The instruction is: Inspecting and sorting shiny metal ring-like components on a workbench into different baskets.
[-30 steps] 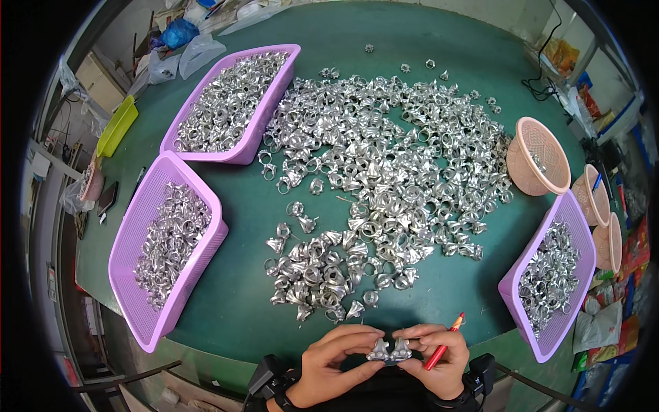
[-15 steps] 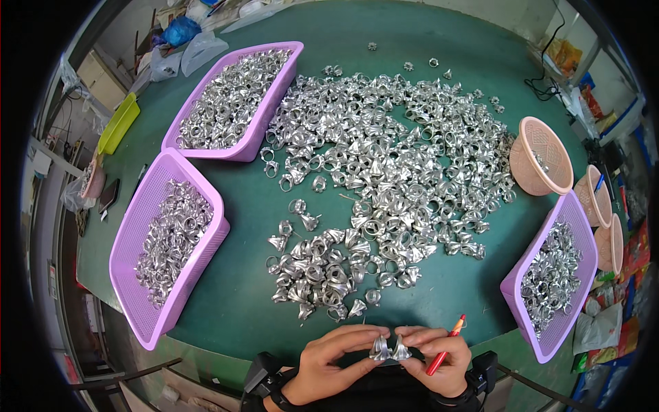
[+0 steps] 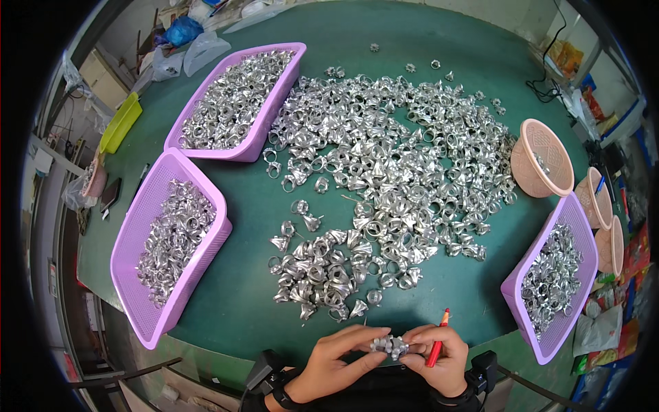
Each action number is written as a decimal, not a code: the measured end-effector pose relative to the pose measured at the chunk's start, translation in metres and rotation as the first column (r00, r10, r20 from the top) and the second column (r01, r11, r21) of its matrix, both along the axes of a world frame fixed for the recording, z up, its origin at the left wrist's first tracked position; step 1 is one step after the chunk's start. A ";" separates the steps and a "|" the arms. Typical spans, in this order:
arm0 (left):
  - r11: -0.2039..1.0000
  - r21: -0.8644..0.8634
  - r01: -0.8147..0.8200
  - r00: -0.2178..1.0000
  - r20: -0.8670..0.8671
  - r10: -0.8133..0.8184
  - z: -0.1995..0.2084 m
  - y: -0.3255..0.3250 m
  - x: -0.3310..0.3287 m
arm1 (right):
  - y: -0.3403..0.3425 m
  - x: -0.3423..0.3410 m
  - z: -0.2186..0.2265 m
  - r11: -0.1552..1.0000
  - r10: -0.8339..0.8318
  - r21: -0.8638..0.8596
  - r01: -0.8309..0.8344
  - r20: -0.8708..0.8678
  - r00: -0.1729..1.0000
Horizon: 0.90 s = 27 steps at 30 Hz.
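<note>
At the near edge of the green table, my left hand (image 3: pixel 333 364) pinches a silver metal ring-shaped piece (image 3: pixel 379 344) between thumb and fingers. Opposite it, my right hand (image 3: pixel 443 367) grips a similar ring-shaped piece (image 3: pixel 399 349), the two meeting side by side with their knobbly faces showing. A red pencil (image 3: pixel 435 350) is also tucked between the fingers of my right hand, its tip pointing up and away. Just beyond my hands lies a small heap of the same silver pieces (image 3: pixel 322 275), some showing round bands and flared, petal-like tops.
A large spread of these pieces (image 3: pixel 391 151) covers the table's middle. Purple baskets holding more stand at far left (image 3: pixel 257 141), near left (image 3: pixel 209 244) and right (image 3: pixel 511 292). Peach baskets (image 3: pixel 542 165) line the right edge; a yellow-green tray (image 3: pixel 122 123) is far left.
Both pieces have been turned, from side-on with flared sides showing to knobbly faces showing. The pencil in my right hand has swung more upright and slightly left.
</note>
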<state>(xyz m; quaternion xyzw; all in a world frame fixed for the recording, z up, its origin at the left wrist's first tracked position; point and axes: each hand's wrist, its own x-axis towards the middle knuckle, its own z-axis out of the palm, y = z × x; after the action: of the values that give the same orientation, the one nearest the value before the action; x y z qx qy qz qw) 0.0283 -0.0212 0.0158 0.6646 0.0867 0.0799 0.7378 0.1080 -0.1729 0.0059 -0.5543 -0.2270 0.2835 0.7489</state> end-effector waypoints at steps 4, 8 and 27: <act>0.968 -0.251 0.030 0.971 -0.222 -0.088 0.003 -0.002 -0.005 | 0.002 -0.005 -0.005 0.998 -0.030 -0.055 0.035 0.097 0.995; 0.526 -0.823 -0.215 0.884 -0.392 -0.253 0.029 -0.010 0.005 | 0.007 -0.008 0.031 1.000 -0.023 -0.001 0.030 0.580 0.814; 0.626 -0.759 0.179 0.676 -0.368 -0.639 0.060 0.039 0.022 | 0.022 0.021 0.102 0.995 -0.058 0.095 -0.033 0.806 0.589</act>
<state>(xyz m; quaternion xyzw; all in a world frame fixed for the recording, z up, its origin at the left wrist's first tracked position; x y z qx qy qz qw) 0.0501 0.0179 0.0759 0.3427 0.1775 -0.3562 0.8510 0.1287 -0.1508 0.1080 -0.5859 -0.5519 -0.0158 0.5932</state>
